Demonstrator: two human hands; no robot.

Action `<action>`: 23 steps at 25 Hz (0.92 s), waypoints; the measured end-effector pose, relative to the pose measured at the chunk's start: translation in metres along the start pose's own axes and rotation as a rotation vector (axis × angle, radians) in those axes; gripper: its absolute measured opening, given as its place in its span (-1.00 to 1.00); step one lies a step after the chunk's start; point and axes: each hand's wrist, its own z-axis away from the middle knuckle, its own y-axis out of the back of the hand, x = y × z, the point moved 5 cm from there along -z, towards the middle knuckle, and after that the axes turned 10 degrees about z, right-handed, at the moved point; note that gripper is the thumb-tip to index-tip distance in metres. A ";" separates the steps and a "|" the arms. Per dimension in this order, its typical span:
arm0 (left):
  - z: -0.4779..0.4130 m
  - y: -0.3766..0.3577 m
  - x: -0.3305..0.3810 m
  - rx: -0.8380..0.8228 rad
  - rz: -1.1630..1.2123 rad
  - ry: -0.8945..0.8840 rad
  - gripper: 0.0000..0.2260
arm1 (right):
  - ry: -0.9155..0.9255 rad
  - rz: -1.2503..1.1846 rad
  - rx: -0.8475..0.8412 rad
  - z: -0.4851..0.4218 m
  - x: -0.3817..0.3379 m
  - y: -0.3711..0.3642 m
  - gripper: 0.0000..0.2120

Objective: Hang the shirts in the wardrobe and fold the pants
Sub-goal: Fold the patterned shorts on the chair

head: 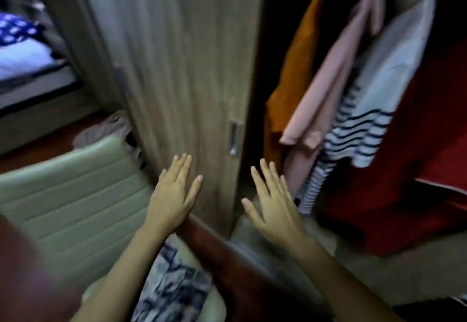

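The big wooden wardrobe door (182, 69) is standing slid to the left, and the dark inside of the wardrobe is showing on the right. A wide red thing (404, 195) is filling the right side; it is too blurry to tell what it is. A pale green padded chair (75, 190) is sitting at the lower left, just beside the door.

The shirts are hanging inside the wardrobe, close together. A white shirt (399, 69) is hanging on the right, an orange one (295, 81) is hanging next to the door edge, and a pink one (326, 89) is hanging between them. A shirt with dark stripes (353, 139) is peeking out low under the white one.

A cloth with a blue and white pattern (171, 283) is lying on the chair seat, under the left arm.

The left hand (174, 195) is reaching out flat in front of the door, fingers straight, holding nothing. The right hand (273, 203) is reaching toward the gap beside the door, fingers spread wide, holding nothing too. A small metal handle (233, 139) is sitting on the door edge, just above both hands.
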 end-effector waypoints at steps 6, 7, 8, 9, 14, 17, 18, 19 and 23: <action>0.162 0.025 -0.188 -0.108 -0.026 0.438 -0.48 | 0.099 -0.086 -0.408 0.090 -0.146 -0.141 -0.31; 0.187 0.021 -0.210 -0.119 -0.019 0.505 -0.49 | 0.120 -0.090 -0.474 0.107 -0.159 -0.160 -0.27; 0.210 0.016 -0.230 -0.135 -0.012 0.567 -0.50 | 0.143 -0.082 -0.513 0.121 -0.170 -0.176 -0.25; 0.236 0.010 -0.250 -0.156 -0.005 0.630 -0.50 | 0.172 -0.068 -0.555 0.137 -0.182 -0.193 -0.26; 0.340 -0.043 -0.344 -0.319 0.001 0.823 -0.52 | 0.318 -0.069 -0.855 0.207 -0.241 -0.301 -0.38; 0.383 -0.071 -0.395 -0.439 -0.050 0.847 -0.50 | 0.456 -0.134 -1.021 0.242 -0.275 -0.368 -0.47; 0.397 -0.082 -0.413 -0.484 -0.071 0.847 -0.48 | 0.519 -0.151 -1.072 0.253 -0.287 -0.391 -0.50; 0.408 -0.092 -0.425 -0.533 -0.092 0.827 -0.46 | 0.554 -0.150 -1.103 0.264 -0.296 -0.409 -0.51; 0.431 -0.122 -0.451 -0.615 -0.204 0.700 -0.39 | 0.501 -0.075 -1.100 0.288 -0.314 -0.457 -0.45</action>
